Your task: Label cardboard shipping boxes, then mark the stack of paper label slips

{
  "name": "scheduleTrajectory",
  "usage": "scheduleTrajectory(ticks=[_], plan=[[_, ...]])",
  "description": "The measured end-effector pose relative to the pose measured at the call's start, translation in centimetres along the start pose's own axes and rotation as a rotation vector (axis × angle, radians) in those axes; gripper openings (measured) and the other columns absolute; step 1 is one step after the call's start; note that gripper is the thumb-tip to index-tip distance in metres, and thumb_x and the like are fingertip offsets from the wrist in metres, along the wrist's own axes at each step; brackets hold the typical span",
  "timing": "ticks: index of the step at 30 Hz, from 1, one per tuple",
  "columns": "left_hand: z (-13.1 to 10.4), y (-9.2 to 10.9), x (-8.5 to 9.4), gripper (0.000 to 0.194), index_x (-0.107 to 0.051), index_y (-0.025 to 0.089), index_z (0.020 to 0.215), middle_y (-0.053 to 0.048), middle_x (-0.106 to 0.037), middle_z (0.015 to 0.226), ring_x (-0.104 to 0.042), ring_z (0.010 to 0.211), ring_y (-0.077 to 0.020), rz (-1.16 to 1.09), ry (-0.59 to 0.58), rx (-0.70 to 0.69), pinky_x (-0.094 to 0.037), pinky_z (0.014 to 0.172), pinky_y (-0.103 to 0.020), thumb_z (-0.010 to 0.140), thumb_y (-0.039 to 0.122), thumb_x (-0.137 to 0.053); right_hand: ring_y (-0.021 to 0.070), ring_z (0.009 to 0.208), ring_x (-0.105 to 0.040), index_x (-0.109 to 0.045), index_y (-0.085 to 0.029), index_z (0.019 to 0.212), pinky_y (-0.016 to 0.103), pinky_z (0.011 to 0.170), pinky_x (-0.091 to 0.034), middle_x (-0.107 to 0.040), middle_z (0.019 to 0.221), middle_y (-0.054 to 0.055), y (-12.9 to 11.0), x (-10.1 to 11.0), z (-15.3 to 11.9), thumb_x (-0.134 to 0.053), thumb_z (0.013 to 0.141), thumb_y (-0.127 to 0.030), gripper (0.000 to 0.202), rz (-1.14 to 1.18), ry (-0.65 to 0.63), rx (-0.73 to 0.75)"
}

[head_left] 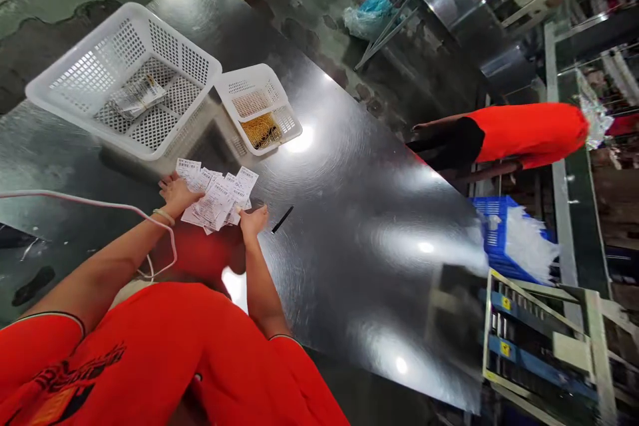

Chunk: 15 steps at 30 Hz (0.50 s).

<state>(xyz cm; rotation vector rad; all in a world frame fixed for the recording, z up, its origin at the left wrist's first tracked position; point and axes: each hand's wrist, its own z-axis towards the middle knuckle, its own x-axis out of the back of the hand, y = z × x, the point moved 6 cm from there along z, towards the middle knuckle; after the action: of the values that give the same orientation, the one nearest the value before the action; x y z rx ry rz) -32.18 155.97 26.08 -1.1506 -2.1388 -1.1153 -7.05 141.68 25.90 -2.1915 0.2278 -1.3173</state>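
Observation:
A loose, fanned pile of white paper labels (pixel 217 200) printed with barcodes lies between my two hands above the steel table. My left hand (pixel 180 194) grips the pile's left edge, its thumb reaching over the slips. At the lower right edge, my right hand (pixel 253 221) has its thumb against the labels; the fingers beneath are partly hidden. A black pen (pixel 282 219) rests on the table just right of my right hand. Beyond the labels stand a large white perforated basket (pixel 64 103) with a bundle of plastic-wrapped items (pixel 137 96) and a smaller divided basket (pixel 257 145) holding yellow rubber bands (pixel 260 130).
A pinkish-white cable (pixel 100 201) loops past my left forearm. The shiny steel table (pixel 339 246) extends to the right. Past its far edge, a person in a red shirt (pixel 529 135) stands near a blue crate (pixel 494 236) of white material. A metal-framed machine (pixel 544 346) stands at the right.

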Motion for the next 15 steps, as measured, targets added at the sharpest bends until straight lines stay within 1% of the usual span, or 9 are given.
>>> scheduleTrajectory(ticks=[1,3,6,8,11,15], plan=[[0.2,0.1,-0.3,0.115,-0.035,-0.001,0.164,-0.046,-0.033,0.173,-0.035,0.164,-0.063,0.005,-0.007,0.017,-0.04,0.127,-0.075,0.079,0.034,-0.105,0.0518,0.156,-0.052,-0.065,-0.011,0.141,0.063,0.122,-0.053,-0.063,0.154,0.038,-0.2,-1.0,-0.4,-0.108,0.059,-0.021,0.093,-0.003,0.002,-0.025],[0.2,0.8,-1.2,0.115,-0.04,0.002,0.162,-0.042,-0.039,0.17,-0.04,0.162,-0.0587,0.023,-0.025,0.026,-0.042,0.128,-0.069,0.073,0.027,-0.108,0.0506,0.156,-0.052,-0.065,-0.013,0.135,0.065,0.122,-0.052,-0.064,0.153,0.037,-1.1,-3.2,-1.0,-0.111,0.054,-0.019,0.094,-0.012,0.003,-0.059],[-0.2,1.8,-2.9,0.102,-0.05,0.01,0.155,-0.034,-0.051,0.162,-0.049,0.156,-0.0538,0.023,-0.06,-0.026,-0.048,0.125,-0.062,0.071,0.02,-0.106,0.0436,0.15,-0.056,-0.064,-0.018,0.124,0.062,0.122,-0.053,-0.069,0.149,0.03,-2.7,-5.7,-1.3,-0.108,0.055,-0.014,0.081,-0.022,-0.022,-0.053],[-0.5,1.8,-3.6,0.094,-0.056,0.014,0.151,-0.03,-0.054,0.16,-0.052,0.153,-0.053,0.0,-0.086,-0.073,-0.049,0.123,-0.061,0.07,0.015,-0.104,0.0389,0.142,-0.062,-0.064,-0.02,0.114,0.057,0.12,-0.055,-0.073,0.141,0.024,-3.4,-6.5,-1.2,-0.106,0.055,-0.011,0.073,-0.016,-0.06,-0.011],[-0.7,1.0,-3.8,0.092,-0.059,0.017,0.149,-0.025,-0.052,0.158,-0.053,0.151,-0.0512,-0.073,-0.115,-0.144,-0.049,0.125,-0.061,0.068,0.011,-0.1,0.032,0.126,-0.071,-0.063,-0.024,0.107,0.048,0.114,-0.059,-0.076,0.134,0.015,-3.7,-6.8,-1.1,-0.102,0.053,-0.008,0.069,0.027,-0.135,0.063],[-0.7,-0.4,-3.4,0.102,-0.053,0.017,0.157,-0.022,-0.046,0.162,-0.05,0.154,-0.046,-0.163,-0.092,-0.176,-0.046,0.131,-0.056,0.066,0.008,-0.099,0.0246,0.102,-0.076,-0.062,-0.026,0.114,0.04,0.1,-0.064,-0.082,0.119,0.005,-3.8,-7.8,-1.1,-0.095,0.058,-0.009,0.067,0.174,-0.29,0.116]])
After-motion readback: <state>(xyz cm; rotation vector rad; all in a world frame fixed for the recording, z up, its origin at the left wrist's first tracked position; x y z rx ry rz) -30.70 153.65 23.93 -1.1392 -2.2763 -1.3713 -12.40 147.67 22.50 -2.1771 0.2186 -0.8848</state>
